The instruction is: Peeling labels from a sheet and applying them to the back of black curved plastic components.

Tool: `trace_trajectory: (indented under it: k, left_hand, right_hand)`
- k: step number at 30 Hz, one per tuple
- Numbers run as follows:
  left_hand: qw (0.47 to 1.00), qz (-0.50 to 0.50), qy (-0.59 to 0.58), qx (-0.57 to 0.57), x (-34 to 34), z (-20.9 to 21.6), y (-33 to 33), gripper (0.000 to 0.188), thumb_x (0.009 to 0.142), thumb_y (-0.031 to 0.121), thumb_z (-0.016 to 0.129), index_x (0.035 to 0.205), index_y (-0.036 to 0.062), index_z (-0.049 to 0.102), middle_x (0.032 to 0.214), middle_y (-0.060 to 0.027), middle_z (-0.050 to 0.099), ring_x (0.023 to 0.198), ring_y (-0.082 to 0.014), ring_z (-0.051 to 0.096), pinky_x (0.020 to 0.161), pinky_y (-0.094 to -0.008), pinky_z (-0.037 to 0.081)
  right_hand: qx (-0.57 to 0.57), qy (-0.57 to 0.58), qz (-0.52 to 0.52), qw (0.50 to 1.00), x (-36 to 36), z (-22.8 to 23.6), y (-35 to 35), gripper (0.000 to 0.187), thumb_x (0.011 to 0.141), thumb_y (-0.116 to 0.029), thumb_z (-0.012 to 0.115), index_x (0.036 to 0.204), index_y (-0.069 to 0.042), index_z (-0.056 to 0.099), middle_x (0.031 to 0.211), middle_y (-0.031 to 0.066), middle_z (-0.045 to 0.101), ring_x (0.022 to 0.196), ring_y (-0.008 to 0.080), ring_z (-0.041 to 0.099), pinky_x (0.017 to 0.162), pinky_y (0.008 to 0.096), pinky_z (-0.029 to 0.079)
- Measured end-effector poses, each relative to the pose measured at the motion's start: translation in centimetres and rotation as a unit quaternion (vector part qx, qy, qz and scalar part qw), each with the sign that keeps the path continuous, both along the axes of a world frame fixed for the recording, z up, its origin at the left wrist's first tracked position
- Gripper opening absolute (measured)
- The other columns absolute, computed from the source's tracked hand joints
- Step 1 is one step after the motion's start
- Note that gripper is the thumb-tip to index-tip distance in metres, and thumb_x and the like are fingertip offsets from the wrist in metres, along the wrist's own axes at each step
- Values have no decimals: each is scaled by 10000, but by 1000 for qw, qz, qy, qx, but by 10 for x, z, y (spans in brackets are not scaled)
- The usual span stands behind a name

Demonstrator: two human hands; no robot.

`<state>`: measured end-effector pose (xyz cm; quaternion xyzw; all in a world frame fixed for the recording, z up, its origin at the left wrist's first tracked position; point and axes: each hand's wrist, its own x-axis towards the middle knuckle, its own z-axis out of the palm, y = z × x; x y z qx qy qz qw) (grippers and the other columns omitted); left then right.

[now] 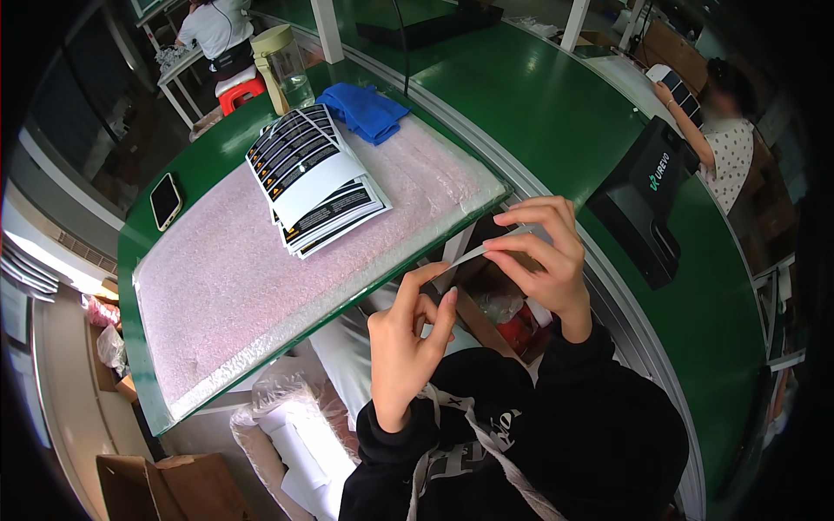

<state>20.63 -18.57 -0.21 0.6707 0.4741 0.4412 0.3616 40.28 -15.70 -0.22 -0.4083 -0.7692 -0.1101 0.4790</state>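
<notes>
A thin white strip (470, 255), seen almost edge-on, spans the gap between my hands beyond the near edge of the padded table. My right hand (552, 260) pinches its right end with thumb and finger; the other fingers are spread. At the strip's left end, the index fingertip of my left hand (408, 326) touches it, while the thumb stays apart below. Whether the strip is paper or a sticker, I cannot tell. On the pad lies a stack of black-and-white printed sheets (334, 221), some blank white on top.
Bubble wrap (226, 269) covers the green table. Around it are a blue cloth (365, 113), a lidded jug (294, 82) and a phone (166, 201). A black device (638, 204) sits on the right-hand green surface. Open boxes (174, 486) stand below; two people sit farther off.
</notes>
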Motion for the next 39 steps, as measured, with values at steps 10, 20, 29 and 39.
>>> trace_trajectory:
  k: [10,20,29,39]
  left_hand:
    - [999,2,-23,-24,6,-2,-1,454,852,24,629,1289,73,514,588,-10,598,441,-25,369,442,-208,319]
    - [993,58,-101,26,14,-8,2,708,830,-35,613,1454,90,302,938,-72,668,487,-17,366,492,-177,328]
    - [970,181,-152,51,-20,-36,27,494,884,8,589,1346,45,415,805,-44,635,525,0,393,547,-149,322]
    - [974,204,-95,33,-19,-76,49,261,886,82,615,1139,49,562,636,-28,638,459,0,410,481,-181,303]
  right_hand:
    - [18,2,-5,1000,0,-6,0,222,567,-67,816,753,-125,708,934,16,639,877,228,574,750,337,422]
    - [19,12,-10,1000,-4,-14,3,189,623,-69,793,761,-132,680,904,-14,624,855,195,581,776,349,386]
    - [-12,41,-95,995,15,-24,1,310,706,-107,734,1011,-153,700,1161,79,573,1027,268,528,866,371,378]
    - [-123,-13,-26,992,-14,-76,22,631,819,-238,697,1388,-227,423,1406,216,343,1248,370,408,1016,542,260]
